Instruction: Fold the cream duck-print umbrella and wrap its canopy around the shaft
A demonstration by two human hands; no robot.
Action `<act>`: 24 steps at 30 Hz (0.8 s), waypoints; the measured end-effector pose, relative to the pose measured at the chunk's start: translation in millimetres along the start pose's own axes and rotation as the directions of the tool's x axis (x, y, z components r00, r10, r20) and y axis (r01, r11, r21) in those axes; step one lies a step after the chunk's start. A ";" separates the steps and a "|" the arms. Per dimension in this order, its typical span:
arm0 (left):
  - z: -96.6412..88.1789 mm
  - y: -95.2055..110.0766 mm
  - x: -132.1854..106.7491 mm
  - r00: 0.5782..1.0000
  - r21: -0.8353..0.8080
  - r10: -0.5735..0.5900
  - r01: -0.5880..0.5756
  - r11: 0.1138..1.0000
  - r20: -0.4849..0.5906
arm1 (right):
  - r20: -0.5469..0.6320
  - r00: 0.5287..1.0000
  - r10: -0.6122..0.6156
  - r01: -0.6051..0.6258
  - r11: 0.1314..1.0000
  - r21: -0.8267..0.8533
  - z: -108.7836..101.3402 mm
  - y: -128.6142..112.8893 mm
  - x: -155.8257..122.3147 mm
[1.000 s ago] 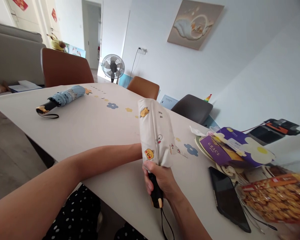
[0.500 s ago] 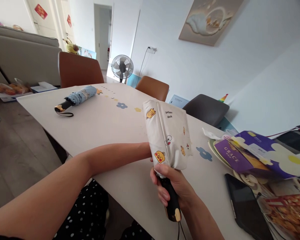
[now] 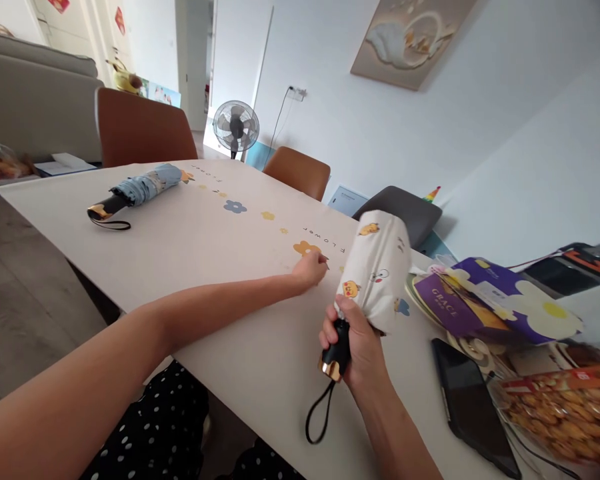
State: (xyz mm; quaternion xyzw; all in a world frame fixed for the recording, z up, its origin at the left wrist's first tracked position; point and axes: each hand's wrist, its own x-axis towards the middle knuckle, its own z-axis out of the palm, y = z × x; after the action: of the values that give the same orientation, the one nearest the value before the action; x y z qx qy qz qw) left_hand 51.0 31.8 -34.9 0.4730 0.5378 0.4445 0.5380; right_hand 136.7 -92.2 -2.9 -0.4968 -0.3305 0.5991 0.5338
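My right hand [image 3: 357, 337] is closed around the black handle of a folded white umbrella [image 3: 375, 273] with yellow duck prints. The umbrella tilts up and away above the table, and a black wrist strap loops down from its gold-trimmed handle end. My left hand [image 3: 310, 268] is to the left of the umbrella, apart from it, by a printed orange flower. Its fingers are curled together; whether anything small is inside them is hidden. Farther left on the table lies a rolled light-blue umbrella [image 3: 147, 185] with a black and gold handle and a strap.
The pale table [image 3: 180, 247] carries flower prints. On its right side are a black phone [image 3: 473, 407], a purple box [image 3: 500, 300], and a clear bag of brown snacks [image 3: 570, 413]. Chairs [image 3: 147, 130] stand along the far edges, with a fan [image 3: 236, 127] beyond.
The white umbrella has moved right and turned, its handle end swinging left and up. My left hand, hidden behind it before, now shows apart from it. The camera view has shifted slightly right.
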 end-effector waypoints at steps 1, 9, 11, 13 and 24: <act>-0.7 0.4 1.5 1.000 0.015 0.002 -0.002 1.000 -0.012 | -0.059 0.998 -0.003 0.004 1.000 0.015 -1.7 -1.4 2.5; -0.3 7.5 -3.5 0.986 0.155 0.133 -0.117 0.981 -0.098 | 0.039 0.954 0.297 -0.299 0.941 0.155 -2.2 7.4 10.2; 2.6 13.6 -12.7 0.963 0.299 0.260 -0.228 0.927 -0.072 | 0.080 0.950 0.303 -0.312 0.939 0.144 -0.6 9.9 9.1; 5.7 21.4 -22.8 0.899 0.469 0.437 -0.391 0.792 0.010 | 0.106 0.941 0.320 -0.333 0.932 0.142 0.3 10.6 7.7; 64.4 51.1 -31.4 0.637 0.495 0.255 -0.745 0.448 0.728 | 0.145 0.950 0.278 -0.300 0.941 0.155 -1.5 11.2 6.5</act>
State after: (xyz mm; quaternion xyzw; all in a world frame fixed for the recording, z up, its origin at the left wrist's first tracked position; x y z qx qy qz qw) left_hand 116.1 6.8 18.9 0.9025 0.3144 0.1593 0.2475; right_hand 135.0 -88.5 -15.3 -0.4539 -0.2315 0.7267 0.4607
